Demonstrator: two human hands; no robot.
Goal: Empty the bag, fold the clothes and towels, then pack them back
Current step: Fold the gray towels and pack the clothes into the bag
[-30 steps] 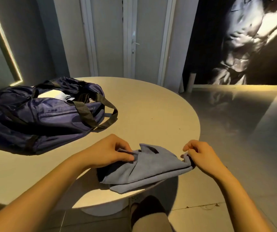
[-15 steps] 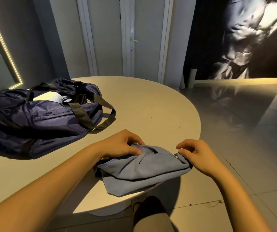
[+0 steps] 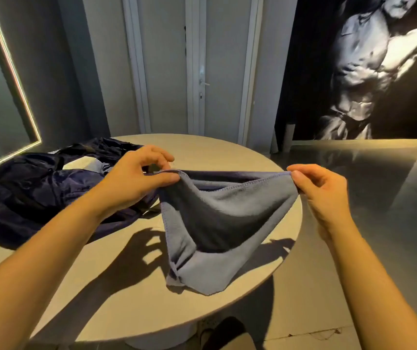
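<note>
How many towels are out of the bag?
1: the grey-blue towel, pinched by the left hand and right hand over the table. Others may be hidden inside the navy bag.

both hands [image 3: 136, 178] [image 3: 321, 190] pinch a grey towel [image 3: 217, 223] above the table [image 3: 126, 286].

One towel [image 3: 217, 223], one bag [image 3: 38, 188], one round table [image 3: 126, 286], two hands, one door [image 3: 217, 72].
</note>
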